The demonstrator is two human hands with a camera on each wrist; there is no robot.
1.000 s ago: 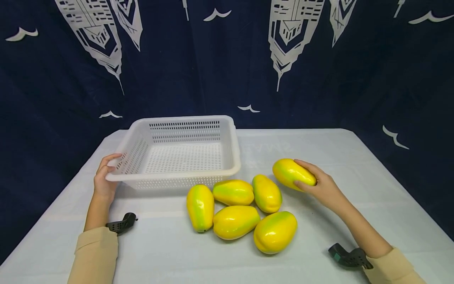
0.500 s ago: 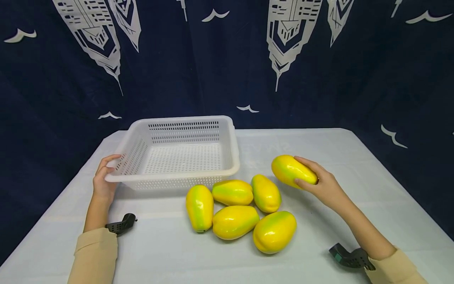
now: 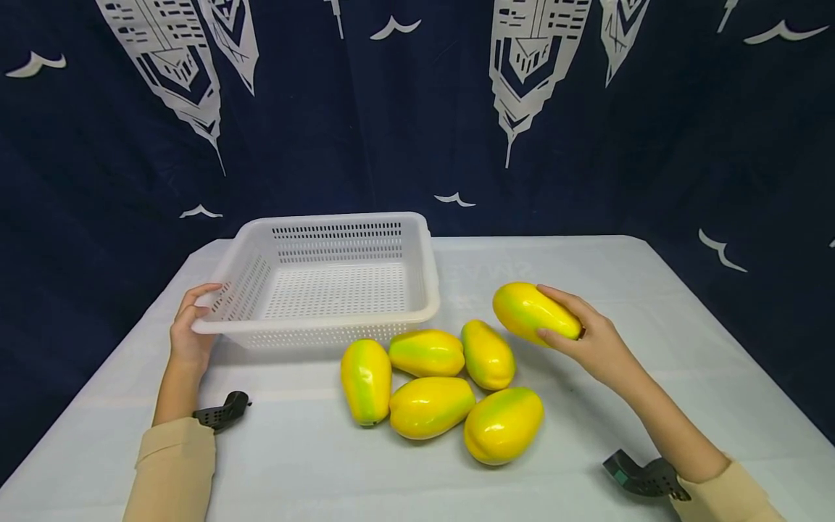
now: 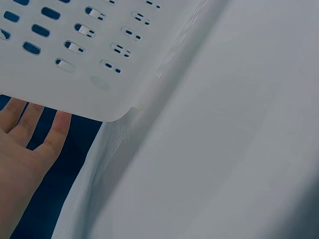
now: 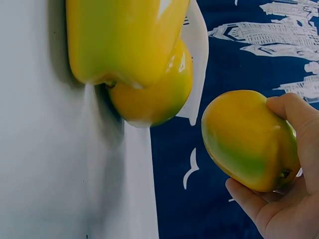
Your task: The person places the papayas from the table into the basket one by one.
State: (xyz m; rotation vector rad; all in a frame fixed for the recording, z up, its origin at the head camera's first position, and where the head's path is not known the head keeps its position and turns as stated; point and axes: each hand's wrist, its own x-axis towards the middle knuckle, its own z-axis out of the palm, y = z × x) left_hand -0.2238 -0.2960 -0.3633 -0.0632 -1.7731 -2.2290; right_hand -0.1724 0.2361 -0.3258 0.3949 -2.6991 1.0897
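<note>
glossy fruit (image 3: 531,312), plastic basket (image 3: 320,323)

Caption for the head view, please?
Right hand holding a glossy yellow-green oval fruit above the white cloth-covered table, left hand gripping a white perforated plastic basket, five similar fruits between.

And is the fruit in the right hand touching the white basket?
Apart: the head view shows white tablecloth between the held fruit and the white basket.

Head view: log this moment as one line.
left hand: holds white basket by rim | right hand: holds yellow-green fruit above table | five other fruits: on table
</note>
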